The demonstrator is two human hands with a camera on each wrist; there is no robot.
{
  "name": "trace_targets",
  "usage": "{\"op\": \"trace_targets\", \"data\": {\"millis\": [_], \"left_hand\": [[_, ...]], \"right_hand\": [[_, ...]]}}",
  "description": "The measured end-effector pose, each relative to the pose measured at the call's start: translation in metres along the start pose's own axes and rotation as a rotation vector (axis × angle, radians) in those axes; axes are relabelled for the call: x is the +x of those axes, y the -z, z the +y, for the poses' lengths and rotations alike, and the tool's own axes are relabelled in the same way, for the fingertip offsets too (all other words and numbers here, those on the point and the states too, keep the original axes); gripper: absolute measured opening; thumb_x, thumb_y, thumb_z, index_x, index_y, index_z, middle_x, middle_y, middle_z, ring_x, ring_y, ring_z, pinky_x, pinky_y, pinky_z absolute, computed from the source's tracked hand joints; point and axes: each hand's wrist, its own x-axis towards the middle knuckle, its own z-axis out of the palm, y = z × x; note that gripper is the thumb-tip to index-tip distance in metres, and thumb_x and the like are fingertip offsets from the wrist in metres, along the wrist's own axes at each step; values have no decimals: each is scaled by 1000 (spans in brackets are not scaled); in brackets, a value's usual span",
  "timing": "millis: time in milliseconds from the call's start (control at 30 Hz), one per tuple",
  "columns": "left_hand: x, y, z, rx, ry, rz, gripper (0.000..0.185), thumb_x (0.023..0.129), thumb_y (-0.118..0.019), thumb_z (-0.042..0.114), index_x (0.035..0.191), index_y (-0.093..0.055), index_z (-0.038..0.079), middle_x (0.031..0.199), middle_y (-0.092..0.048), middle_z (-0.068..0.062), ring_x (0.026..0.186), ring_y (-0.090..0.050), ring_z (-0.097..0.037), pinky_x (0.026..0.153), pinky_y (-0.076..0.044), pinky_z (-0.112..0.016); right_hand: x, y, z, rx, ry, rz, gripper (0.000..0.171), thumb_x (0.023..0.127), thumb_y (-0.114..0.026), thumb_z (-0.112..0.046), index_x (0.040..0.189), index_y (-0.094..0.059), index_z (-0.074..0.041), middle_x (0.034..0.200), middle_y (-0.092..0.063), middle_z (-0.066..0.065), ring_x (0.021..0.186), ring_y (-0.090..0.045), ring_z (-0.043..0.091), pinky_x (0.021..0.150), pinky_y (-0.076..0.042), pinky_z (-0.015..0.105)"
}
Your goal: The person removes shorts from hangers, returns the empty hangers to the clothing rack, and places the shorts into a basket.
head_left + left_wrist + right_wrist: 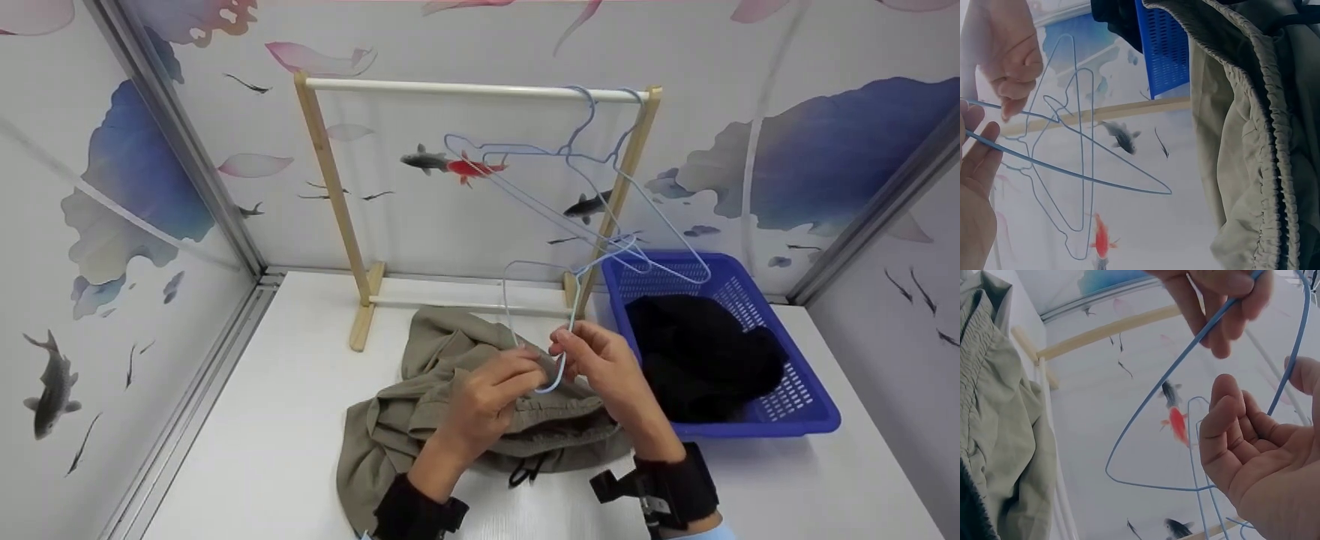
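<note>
Over an olive-green garment on the white table, both hands hold one light-blue wire hanger. My left hand pinches the wire at its lower bend. My right hand grips the same wire just beside it, thumb and fingers around it. In the left wrist view the hanger runs from my left hand across to the right, beside the garment. The right wrist view has the wire passing between my right hand's thumb and fingers.
A wooden clothes rack stands at the back of the table, with two more blue hangers on its white rail. A blue plastic basket holding a black garment sits at the right. Patterned walls close in the left, back and right.
</note>
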Motion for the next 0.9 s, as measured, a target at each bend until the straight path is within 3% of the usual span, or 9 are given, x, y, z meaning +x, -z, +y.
{"op": "trace_targets", "data": {"millis": [233,433,567,700,900], "left_hand": [[-10,-7,7,3,26,-72,15,97,-63,-7,104,-73,2,105,-71,-8,113,-70,-24,105,-52,-32],[-15,-16,13,-5,41,-139,11,97,-64,-4,103,-72,1,109,-68,-7,116,-66,-20,106,-50,-28],[-17,-21,15,-2,39,-152,10,98,-66,-1,104,-73,3,111,-68,-6,115,-66,-21,107,-49,-29],[-18,-24,14,20,45,-153,11,99,-67,1,106,-74,4,114,-69,-6,116,-67,-22,108,-49,-31],[-18,-27,10,54,56,-150,14,99,-64,1,108,-73,4,122,-69,-7,121,-65,-23,110,-48,-34]], "right_hand": [[-10,-1,2,33,-17,49,18,102,-59,-4,89,-59,8,76,-62,9,53,-53,12,49,-47,23],[-22,-1,3,17,26,57,19,102,-57,1,90,-55,15,72,-60,6,53,-55,12,48,-45,22],[-27,3,4,6,69,-9,22,104,-57,-1,93,-54,17,70,-61,4,55,-57,12,47,-46,21],[-30,7,3,-47,143,-86,23,106,-55,-5,92,-56,14,69,-60,12,56,-58,14,45,-47,21],[-28,10,-3,-98,185,-82,20,107,-52,-4,94,-59,10,67,-59,13,55,-57,14,46,-48,26]]}}
